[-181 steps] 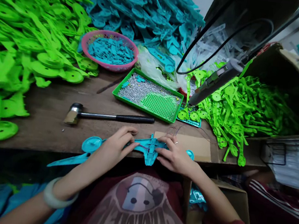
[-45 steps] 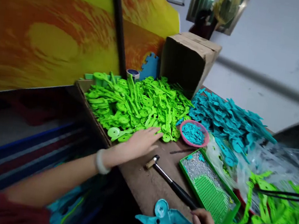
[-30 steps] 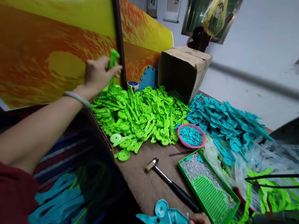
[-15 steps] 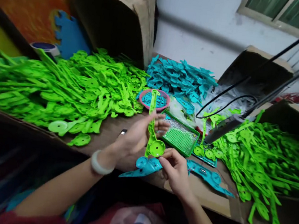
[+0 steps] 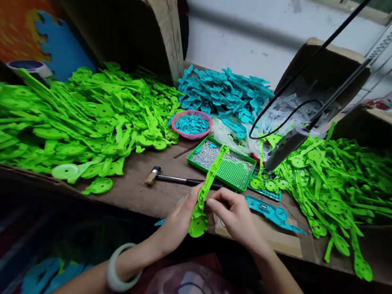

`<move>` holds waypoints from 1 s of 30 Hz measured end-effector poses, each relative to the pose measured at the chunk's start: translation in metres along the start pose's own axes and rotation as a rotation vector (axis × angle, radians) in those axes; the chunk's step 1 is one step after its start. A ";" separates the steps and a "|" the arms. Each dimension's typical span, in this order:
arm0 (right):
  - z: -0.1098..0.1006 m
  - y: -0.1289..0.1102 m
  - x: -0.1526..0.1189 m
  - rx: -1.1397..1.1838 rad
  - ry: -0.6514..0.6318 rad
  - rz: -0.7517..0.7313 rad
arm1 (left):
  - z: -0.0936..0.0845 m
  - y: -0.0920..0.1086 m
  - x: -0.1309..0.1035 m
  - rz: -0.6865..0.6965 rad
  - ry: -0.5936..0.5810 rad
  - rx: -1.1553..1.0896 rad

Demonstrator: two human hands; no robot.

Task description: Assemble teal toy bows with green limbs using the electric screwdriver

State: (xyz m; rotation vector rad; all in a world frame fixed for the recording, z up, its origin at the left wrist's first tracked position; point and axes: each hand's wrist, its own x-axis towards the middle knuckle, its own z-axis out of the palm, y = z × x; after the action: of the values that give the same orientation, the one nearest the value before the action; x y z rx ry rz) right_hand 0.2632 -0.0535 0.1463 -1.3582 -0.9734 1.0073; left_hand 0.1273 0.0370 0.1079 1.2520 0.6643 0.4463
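Note:
My left hand (image 5: 180,217) is closed around a long bright green plastic part (image 5: 216,167). The part stands tilted, its narrow end up and away, its round disc end low near my body. My right hand (image 5: 236,217) is pinched at the part's middle, fingertips against its channelled side; whatever they hold is too small to make out. Beneath and behind my left hand, a turquoise plastic part (image 5: 160,222) shows only in bits. Just beyond my hands lies a small hammer (image 5: 172,179), its handle end hidden behind the green part.
A green tray (image 5: 252,173) of small metal pieces stands beyond the hands, near a pink bowl (image 5: 190,137) of turquoise bits. Green parts are heaped left (image 5: 88,119) and right (image 5: 337,183), turquoise parts (image 5: 224,91) behind. A grey tool (image 5: 287,147) hangs right; a turquoise piece (image 5: 273,214) lies below it.
The green part has come down and closer to my body, and my left fingers have closed round it. My right fingertips moved from its disc to its middle. The hammer is now uncovered.

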 end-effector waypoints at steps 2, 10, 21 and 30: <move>0.002 0.004 0.000 0.005 -0.008 0.022 | 0.000 -0.002 -0.004 0.010 -0.019 0.071; -0.001 0.012 0.001 0.150 -0.039 0.097 | 0.000 -0.011 0.001 -0.004 -0.052 0.030; 0.000 0.021 0.007 0.260 -0.049 0.144 | 0.002 -0.011 0.002 -0.063 -0.048 -0.017; 0.002 0.029 0.008 0.331 -0.052 0.175 | 0.002 -0.013 0.004 -0.052 0.028 -0.045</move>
State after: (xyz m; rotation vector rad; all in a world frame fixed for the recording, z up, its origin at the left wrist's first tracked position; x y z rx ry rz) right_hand 0.2631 -0.0462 0.1169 -1.1573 -0.6954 1.2796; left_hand 0.1308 0.0346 0.0950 1.1853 0.7053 0.4345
